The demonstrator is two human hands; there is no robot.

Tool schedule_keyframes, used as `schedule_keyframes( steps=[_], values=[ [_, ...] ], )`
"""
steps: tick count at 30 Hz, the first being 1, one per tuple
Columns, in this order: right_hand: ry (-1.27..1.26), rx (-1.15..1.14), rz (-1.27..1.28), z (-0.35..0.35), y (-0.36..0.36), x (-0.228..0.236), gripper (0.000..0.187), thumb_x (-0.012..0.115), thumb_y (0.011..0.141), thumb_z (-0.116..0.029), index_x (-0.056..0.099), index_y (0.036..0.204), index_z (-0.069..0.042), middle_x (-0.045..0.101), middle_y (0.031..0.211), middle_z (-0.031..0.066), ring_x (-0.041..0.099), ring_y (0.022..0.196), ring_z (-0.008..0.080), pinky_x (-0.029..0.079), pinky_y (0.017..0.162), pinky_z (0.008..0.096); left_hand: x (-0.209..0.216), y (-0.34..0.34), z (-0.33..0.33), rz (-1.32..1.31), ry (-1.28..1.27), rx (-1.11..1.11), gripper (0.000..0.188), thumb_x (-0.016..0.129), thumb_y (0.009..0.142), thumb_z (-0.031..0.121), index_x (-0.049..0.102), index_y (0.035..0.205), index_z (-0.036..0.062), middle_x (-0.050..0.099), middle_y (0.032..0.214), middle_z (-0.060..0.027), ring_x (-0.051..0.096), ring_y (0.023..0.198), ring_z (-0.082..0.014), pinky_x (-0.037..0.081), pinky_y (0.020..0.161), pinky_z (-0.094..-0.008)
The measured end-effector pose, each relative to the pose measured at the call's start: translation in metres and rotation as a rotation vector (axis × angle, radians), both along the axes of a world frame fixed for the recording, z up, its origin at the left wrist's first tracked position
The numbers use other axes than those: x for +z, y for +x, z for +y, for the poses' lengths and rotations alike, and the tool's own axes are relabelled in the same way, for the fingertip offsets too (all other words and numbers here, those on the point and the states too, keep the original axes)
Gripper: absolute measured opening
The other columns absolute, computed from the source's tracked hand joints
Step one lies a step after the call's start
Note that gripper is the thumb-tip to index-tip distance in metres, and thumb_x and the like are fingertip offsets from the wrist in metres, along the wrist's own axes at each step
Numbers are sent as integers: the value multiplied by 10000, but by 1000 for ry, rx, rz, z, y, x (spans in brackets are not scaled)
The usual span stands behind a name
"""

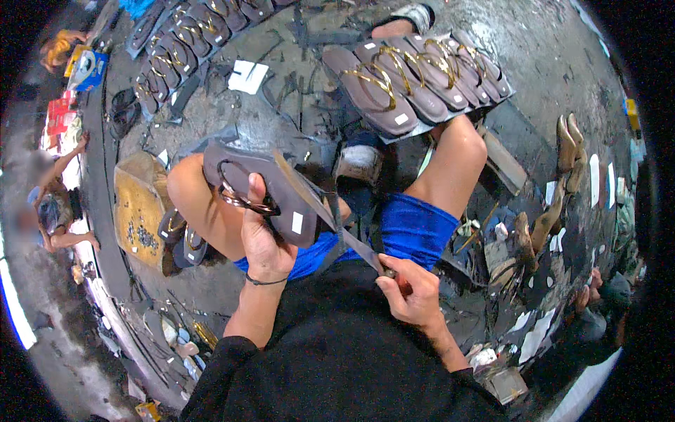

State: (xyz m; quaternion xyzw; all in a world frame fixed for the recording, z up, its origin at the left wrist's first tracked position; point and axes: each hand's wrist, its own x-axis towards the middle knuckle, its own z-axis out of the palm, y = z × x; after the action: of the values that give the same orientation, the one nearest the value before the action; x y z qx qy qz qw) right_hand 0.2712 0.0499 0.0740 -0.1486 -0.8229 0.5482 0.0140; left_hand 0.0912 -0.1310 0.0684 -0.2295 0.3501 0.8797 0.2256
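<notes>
My left hand (266,246) grips a dark brown flip-flop (287,193) over my left thigh, its fingers mostly hidden beneath the sole. The thumb lies over the shiny gold strap (239,199), and a small white sticker marks the footbed. My right hand (415,290) is closed round the reddish handle of a knife (363,250). The blade points up and left to the sole's right edge, where a thin strip (299,179) stands partly apart from the sole. A dark band of material hangs by the blade; whether it joins that strip I cannot tell.
Beyond my right knee, gold-strapped flip-flops (429,77) lie side by side on a sheet. More sandals (183,53) form rows at the far left. A tan box (140,211) with small dark bits stands left. Shoe lasts (566,144) and scraps litter the right floor. Another person (53,204) sits far left.
</notes>
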Motion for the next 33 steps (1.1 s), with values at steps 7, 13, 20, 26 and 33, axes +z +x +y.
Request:
schedule_keyframes(
  steps=[7,13,20,26,33],
  values=[
    [-50,37,-108,-10,-19,11,291,741,849,-162,685,1108,-42,683,790,112,643,590,198,529,561,312,-26,42,-25,22,-226,-43,320,655,948,224,576,1205,50,665,1073,-54,664,953,-195,553,850,-365],
    [-107,8,11,-29,-48,2,257,701,856,-73,692,1110,-30,616,710,81,530,525,126,445,509,280,-42,50,-39,91,-251,-106,354,610,962,340,614,1145,37,689,1035,-102,675,926,-233,553,843,-378],
    [-106,26,90,-37,-69,-3,281,712,862,-152,669,1126,-65,635,734,108,633,598,235,510,541,352,-44,45,-42,92,-261,-103,413,587,965,418,638,1111,35,700,1013,-116,676,921,-239,543,865,-376],
    [-13,91,69,-32,-53,-9,285,715,857,-59,675,1134,-6,666,800,121,573,552,153,467,522,281,-27,51,-37,125,-216,-77,345,612,976,294,569,1200,35,662,1068,-81,661,945,-197,547,846,-353],
    [-125,210,-135,-6,-43,7,263,739,862,-186,703,1081,-46,694,800,144,639,576,208,516,548,319,-22,58,-58,202,-446,-75,386,628,966,276,538,1241,20,650,1080,-79,661,952,-182,556,815,-323]
  ],
)
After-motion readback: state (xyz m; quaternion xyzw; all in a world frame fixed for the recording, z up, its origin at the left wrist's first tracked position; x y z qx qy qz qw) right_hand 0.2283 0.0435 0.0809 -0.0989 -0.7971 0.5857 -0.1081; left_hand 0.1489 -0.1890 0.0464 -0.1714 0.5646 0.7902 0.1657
